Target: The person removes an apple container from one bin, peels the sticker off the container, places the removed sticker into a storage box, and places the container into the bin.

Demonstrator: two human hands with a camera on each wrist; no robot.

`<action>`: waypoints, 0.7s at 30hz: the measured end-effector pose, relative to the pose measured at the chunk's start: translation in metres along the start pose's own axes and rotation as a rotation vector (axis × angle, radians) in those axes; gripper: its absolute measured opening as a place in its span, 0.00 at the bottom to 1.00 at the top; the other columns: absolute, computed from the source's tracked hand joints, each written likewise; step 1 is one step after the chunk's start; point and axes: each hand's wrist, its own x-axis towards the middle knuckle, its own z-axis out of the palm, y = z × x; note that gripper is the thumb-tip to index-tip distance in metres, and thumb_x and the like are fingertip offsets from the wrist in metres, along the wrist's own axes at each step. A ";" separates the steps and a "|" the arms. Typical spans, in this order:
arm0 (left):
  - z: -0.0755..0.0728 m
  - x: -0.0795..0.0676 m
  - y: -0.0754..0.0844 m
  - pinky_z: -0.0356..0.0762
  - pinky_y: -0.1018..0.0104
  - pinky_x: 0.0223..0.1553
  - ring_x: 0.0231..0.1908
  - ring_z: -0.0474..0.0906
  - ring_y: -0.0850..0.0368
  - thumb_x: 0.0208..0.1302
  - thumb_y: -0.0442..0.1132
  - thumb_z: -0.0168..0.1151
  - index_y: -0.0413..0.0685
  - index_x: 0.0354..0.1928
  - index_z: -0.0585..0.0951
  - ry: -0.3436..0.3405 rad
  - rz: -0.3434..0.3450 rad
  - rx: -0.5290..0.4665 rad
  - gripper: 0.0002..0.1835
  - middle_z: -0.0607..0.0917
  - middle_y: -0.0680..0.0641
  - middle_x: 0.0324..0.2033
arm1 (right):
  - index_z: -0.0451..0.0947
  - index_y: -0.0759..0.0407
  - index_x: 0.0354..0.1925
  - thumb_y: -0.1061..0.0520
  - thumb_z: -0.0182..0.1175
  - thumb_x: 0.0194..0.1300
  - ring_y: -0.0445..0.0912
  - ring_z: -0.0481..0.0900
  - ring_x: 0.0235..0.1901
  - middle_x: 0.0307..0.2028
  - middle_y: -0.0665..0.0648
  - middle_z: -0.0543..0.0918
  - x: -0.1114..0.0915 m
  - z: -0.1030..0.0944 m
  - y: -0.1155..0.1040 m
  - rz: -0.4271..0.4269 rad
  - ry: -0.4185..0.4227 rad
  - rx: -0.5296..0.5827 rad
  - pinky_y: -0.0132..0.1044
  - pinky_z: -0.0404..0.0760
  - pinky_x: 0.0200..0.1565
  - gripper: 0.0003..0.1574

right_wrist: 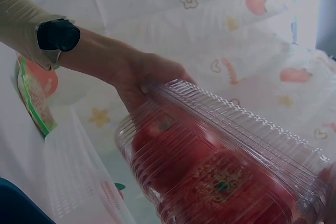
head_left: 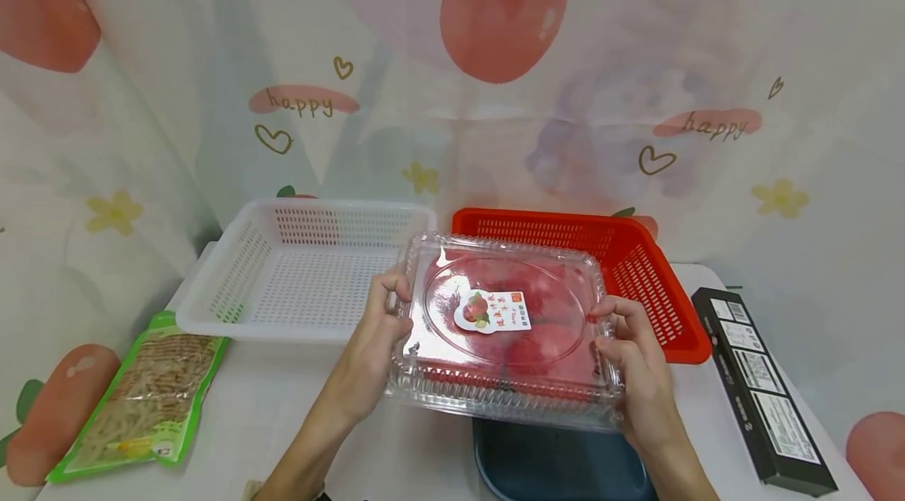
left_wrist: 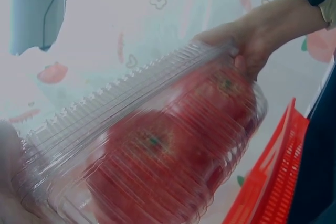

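Both hands hold up a clear plastic clamshell box (head_left: 505,375) of large red apples (left_wrist: 152,145), lid upward and tilted toward the head camera. A white sticker with a fruit picture (head_left: 492,311) is on the lid. My left hand (head_left: 375,344) grips the box's left side, thumb and fingers at the edge. On the opposite side, my right hand (head_left: 639,371) grips the edge with curled fingers. The right wrist view shows the apples (right_wrist: 220,187) through the ribbed wall. In the head view the box overlaps the red basket (head_left: 646,281) and a dark blue container (head_left: 558,462).
A white perforated basket (head_left: 205,320) stands at the back left beside the red one. A green-edged food packet (head_left: 141,391) lies at the left. At the right lies a long black box (head_left: 763,391) with white labels. A printed curtain (head_left: 396,124) hangs behind the table.
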 end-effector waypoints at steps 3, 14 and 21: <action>0.000 0.000 0.001 0.70 0.50 0.50 0.64 0.59 0.41 0.60 0.35 0.37 0.49 0.43 0.60 0.010 0.002 -0.006 0.09 0.59 0.44 0.69 | 0.67 0.49 0.50 0.65 0.47 0.66 0.47 0.79 0.40 0.48 0.57 0.71 0.000 0.001 0.001 -0.005 -0.006 0.003 0.40 0.85 0.35 0.17; -0.004 0.000 0.006 0.78 0.58 0.34 0.44 0.71 0.47 0.59 0.34 0.37 0.47 0.41 0.60 0.002 -0.029 -0.091 0.08 0.62 0.44 0.62 | 0.66 0.48 0.49 0.67 0.46 0.66 0.47 0.75 0.45 0.49 0.55 0.70 0.002 0.001 0.008 -0.024 -0.039 0.022 0.36 0.85 0.36 0.18; -0.010 -0.004 0.006 0.80 0.61 0.25 0.26 0.76 0.56 0.61 0.33 0.35 0.45 0.41 0.56 -0.039 -0.049 -0.218 0.07 0.65 0.40 0.48 | 0.65 0.47 0.49 0.67 0.46 0.64 0.47 0.77 0.45 0.50 0.55 0.69 -0.002 0.006 0.009 -0.022 -0.078 0.024 0.38 0.85 0.36 0.19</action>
